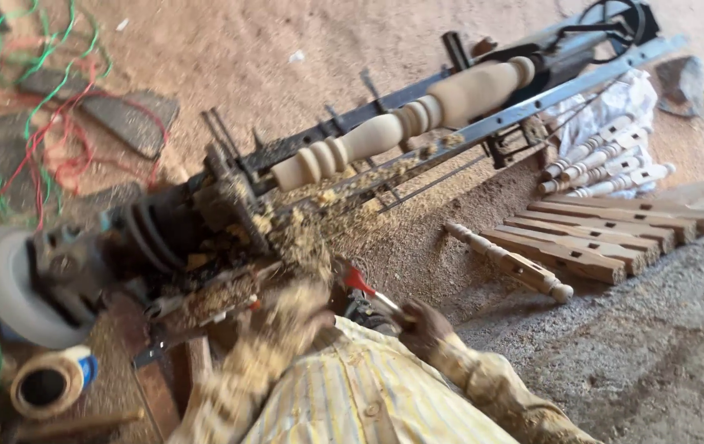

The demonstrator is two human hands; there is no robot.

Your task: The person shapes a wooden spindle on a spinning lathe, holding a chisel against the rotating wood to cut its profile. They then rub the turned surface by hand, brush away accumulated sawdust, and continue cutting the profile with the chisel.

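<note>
A pale turned wooden spindle [405, 115] is mounted along a dark metal lathe [229, 197] that runs diagonally across the view. Wood shavings [303, 234] cover the lathe bed below the spindle's near end. My left hand [290, 304], blurred and coated in sawdust, is against the shavings at the lathe's near end; its fingers cannot be made out. My right hand [422, 322] is closed around a red-handled tool [362, 284] that points toward the lathe. Both sleeves are yellow-striped and dusty.
Finished turned spindles [599, 160] and squared wooden pieces [607, 234] lie in rows on the ground to the right; one turned leg [508, 263] lies apart. A white wheel [6, 288], a tape roll [48, 382] and tangled red and green wires [48, 123] are at left.
</note>
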